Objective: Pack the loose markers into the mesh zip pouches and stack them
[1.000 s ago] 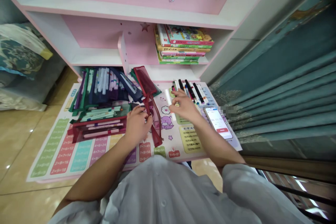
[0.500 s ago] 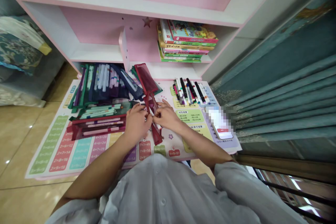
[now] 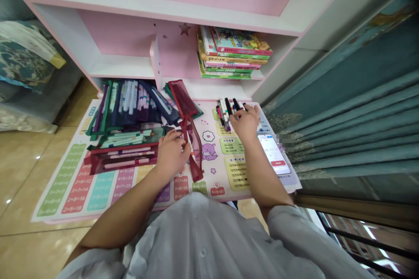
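Observation:
My left hand (image 3: 172, 151) is at the near left of the desk, its fingers curled and pinching the left edge of a dark red mesh zip pouch (image 3: 196, 170). The pouch lies with its zip side spread apart, and a white marker (image 3: 191, 148) shows inside it. My right hand (image 3: 246, 124) is over a loose pile of markers (image 3: 225, 111) with black, white and pink parts. Its fingers are apart and bent down onto the pile; no marker is visibly lifted. Another red pouch (image 3: 183, 98) lies flat just behind the first.
Filled green, blue and purple pouches (image 3: 127, 100) are heaped at the left, with a red pouch of pens (image 3: 121, 157) in front. A phone (image 3: 273, 154) lies at the right edge. Stacked books (image 3: 232, 54) sit on the pink shelf behind; a curtain (image 3: 343, 117) hangs at the right.
My right hand has left the red pouch and moved right to the loose markers. My left hand has stayed at the pouch, whose zip edge now spreads wider to the right.

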Available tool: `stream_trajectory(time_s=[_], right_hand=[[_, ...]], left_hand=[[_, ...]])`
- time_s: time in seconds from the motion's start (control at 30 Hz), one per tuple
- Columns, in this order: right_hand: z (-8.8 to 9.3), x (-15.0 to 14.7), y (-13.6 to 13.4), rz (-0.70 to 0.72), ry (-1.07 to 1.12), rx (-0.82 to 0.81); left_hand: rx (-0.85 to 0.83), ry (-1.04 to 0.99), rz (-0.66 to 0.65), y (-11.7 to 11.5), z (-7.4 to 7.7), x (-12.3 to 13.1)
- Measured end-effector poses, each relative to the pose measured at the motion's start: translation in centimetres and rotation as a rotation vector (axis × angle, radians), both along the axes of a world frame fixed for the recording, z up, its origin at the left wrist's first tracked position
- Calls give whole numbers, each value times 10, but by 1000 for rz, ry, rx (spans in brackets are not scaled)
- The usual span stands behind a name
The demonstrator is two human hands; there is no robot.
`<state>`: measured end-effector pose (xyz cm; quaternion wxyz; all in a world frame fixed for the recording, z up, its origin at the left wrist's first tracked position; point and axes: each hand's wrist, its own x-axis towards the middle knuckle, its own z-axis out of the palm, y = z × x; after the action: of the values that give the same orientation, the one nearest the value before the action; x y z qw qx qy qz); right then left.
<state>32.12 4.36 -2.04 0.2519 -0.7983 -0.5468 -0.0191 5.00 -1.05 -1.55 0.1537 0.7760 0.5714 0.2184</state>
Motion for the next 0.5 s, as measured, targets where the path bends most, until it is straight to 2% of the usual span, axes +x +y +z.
stream_trajectory(time_s=[0.07,0.13,0.3,0.5], right_hand=[[-7,19,5,-118,1,-27],[-13,30,7,-160,8,-68],[-15,34,11,-172,25,-184],[-12,32,12,-160,30,-205]], left_hand=[[5,-6,0,0,-1,0],[7,-9,2,0,-1,1],[3,-10,8,1,0,1],[-4,-3,6,1,0,1]])
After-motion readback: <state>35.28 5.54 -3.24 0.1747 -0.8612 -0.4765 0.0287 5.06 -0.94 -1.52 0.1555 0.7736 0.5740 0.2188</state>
